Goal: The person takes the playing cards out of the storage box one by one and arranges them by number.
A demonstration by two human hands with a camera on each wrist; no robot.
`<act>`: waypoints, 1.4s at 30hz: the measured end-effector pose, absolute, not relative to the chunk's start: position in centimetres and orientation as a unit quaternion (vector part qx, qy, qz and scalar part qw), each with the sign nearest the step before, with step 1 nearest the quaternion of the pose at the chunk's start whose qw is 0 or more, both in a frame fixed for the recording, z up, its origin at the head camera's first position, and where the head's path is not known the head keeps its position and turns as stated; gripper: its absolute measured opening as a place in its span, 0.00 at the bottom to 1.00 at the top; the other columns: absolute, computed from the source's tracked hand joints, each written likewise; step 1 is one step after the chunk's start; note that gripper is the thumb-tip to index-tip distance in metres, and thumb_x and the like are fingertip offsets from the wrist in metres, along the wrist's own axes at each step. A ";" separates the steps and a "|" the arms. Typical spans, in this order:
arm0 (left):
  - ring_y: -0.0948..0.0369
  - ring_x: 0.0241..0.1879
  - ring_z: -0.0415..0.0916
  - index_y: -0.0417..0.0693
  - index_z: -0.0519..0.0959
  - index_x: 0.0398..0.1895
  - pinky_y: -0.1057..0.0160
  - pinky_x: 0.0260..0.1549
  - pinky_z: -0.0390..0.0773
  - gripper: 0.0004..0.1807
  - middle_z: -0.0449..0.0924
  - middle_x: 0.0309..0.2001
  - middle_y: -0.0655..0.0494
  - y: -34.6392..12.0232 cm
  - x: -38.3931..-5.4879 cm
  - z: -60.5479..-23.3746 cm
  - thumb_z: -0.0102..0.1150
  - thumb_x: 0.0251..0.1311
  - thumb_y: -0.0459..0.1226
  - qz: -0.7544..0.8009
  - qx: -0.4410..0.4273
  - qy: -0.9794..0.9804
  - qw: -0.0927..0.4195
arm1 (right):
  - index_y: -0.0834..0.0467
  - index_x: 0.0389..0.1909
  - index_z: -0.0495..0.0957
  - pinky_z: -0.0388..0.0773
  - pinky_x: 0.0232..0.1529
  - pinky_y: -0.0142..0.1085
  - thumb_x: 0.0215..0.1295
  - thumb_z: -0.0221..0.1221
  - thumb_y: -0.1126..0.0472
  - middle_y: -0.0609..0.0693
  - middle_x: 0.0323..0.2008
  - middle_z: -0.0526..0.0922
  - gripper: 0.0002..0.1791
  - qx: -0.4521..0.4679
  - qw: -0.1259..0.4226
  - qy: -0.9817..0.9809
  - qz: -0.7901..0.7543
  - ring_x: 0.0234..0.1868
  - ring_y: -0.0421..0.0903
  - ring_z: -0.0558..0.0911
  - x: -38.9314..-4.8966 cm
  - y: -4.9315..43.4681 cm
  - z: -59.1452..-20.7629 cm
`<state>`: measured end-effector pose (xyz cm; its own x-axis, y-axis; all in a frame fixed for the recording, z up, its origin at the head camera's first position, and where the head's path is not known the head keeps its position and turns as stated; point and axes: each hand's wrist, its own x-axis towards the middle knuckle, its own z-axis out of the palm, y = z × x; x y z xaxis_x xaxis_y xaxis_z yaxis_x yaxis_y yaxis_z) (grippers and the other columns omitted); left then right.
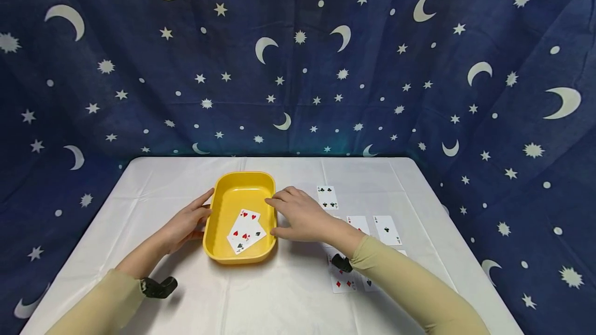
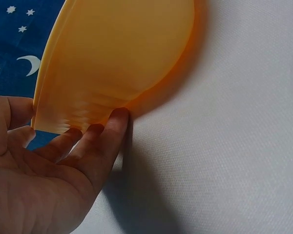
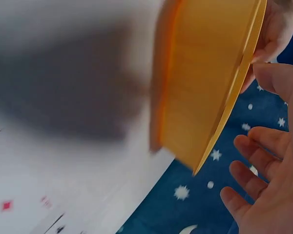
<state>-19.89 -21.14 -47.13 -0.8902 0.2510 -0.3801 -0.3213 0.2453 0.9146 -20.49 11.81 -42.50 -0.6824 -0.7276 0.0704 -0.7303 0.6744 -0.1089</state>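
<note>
A yellow plastic tray (image 1: pixel 239 260) with rounded corners stands on the table. Inside it lie overlapping playing cards (image 1: pixel 246 231), showing hearts and spades. My left hand (image 1: pixel 186 224) is at the tray's left side; in the left wrist view its fingertips (image 2: pixel 118 117) touch the outer wall and the thumb meets the rim. At the right side is my right hand (image 1: pixel 300 216), fingers spread and loosely bent. The right wrist view shows its thumb close to the rim and the other fingers apart from the wall.
Right of the tray, several face-up cards lie on the white tablecloth: a four of clubs (image 1: pixel 327 198), a red-marked card (image 1: pixel 357 223), a clubs card (image 1: pixel 387 230) and a diamonds card (image 1: pixel 343 283). My right forearm partly covers them. A blue star-and-moon curtain (image 1: pixel 298 81) hangs behind.
</note>
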 end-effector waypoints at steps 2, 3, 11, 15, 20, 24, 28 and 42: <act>0.44 0.63 0.69 0.68 0.41 0.84 0.51 0.52 0.82 0.37 0.51 0.78 0.35 -21.1 -19.9 -47.1 0.42 0.78 0.41 0.613 -0.023 0.755 0.232 | 0.53 0.73 0.71 0.63 0.70 0.41 0.60 0.66 0.36 0.47 0.63 0.75 0.43 0.398 -0.001 -0.916 0.053 0.65 0.47 0.68 -20.7 10.6 -42.6; 0.44 0.62 0.69 0.68 0.41 0.84 0.51 0.52 0.82 0.37 0.51 0.78 0.35 -21.1 -20.0 -47.1 0.42 0.78 0.41 0.613 -0.023 0.755 0.232 | 0.53 0.73 0.71 0.63 0.69 0.40 0.59 0.67 0.36 0.47 0.63 0.75 0.44 0.396 -0.007 -0.917 0.048 0.65 0.46 0.68 -20.8 10.1 -42.7; 0.44 0.62 0.69 0.67 0.42 0.84 0.52 0.52 0.82 0.37 0.51 0.78 0.35 -21.1 -19.9 -47.0 0.42 0.78 0.40 0.611 -0.026 0.757 0.231 | 0.53 0.69 0.75 0.63 0.67 0.38 0.54 0.67 0.29 0.47 0.59 0.76 0.46 0.385 -0.029 -0.922 0.008 0.61 0.46 0.69 -21.0 6.7 -43.0; 0.44 0.62 0.69 0.67 0.42 0.84 0.52 0.52 0.82 0.37 0.51 0.78 0.35 -21.1 -19.9 -47.0 0.42 0.78 0.40 0.612 -0.027 0.756 0.230 | 0.53 0.60 0.79 0.64 0.64 0.37 0.52 0.65 0.25 0.47 0.54 0.77 0.44 0.378 -0.033 -0.925 -0.013 0.57 0.46 0.70 -21.2 5.6 -43.4; 0.45 0.60 0.70 0.66 0.42 0.84 0.53 0.51 0.82 0.37 0.51 0.78 0.34 -21.1 -19.9 -47.0 0.41 0.78 0.40 0.615 -0.026 0.754 0.230 | 0.49 0.45 0.81 0.63 0.61 0.37 0.47 0.62 0.18 0.44 0.44 0.75 0.41 0.367 -0.039 -0.927 -0.057 0.49 0.45 0.68 -21.7 4.5 -44.4; 0.45 0.59 0.70 0.66 0.42 0.84 0.54 0.50 0.82 0.37 0.52 0.78 0.35 -21.1 -19.9 -47.1 0.42 0.78 0.40 0.615 -0.029 0.754 0.229 | 0.50 0.46 0.81 0.60 0.67 0.39 0.46 0.61 0.17 0.44 0.41 0.74 0.43 0.355 -0.055 -0.930 -0.080 0.49 0.46 0.68 -22.1 3.7 -44.9; 0.45 0.59 0.70 0.66 0.42 0.84 0.54 0.49 0.83 0.37 0.52 0.78 0.34 -21.1 -19.9 -47.0 0.42 0.78 0.40 0.617 -0.026 0.752 0.230 | 0.51 0.51 0.82 0.52 0.75 0.45 0.45 0.61 0.17 0.45 0.45 0.76 0.46 0.339 -0.070 -0.934 -0.092 0.56 0.47 0.69 -22.2 3.0 -45.2; 0.45 0.62 0.70 0.66 0.42 0.84 0.52 0.51 0.82 0.37 0.51 0.78 0.35 -21.2 -19.9 -47.1 0.41 0.78 0.40 0.623 -0.024 0.747 0.230 | 0.50 0.60 0.79 0.56 0.74 0.49 0.47 0.64 0.20 0.46 0.54 0.76 0.47 0.332 -0.089 -0.931 -0.120 0.61 0.48 0.69 -22.6 2.2 -45.9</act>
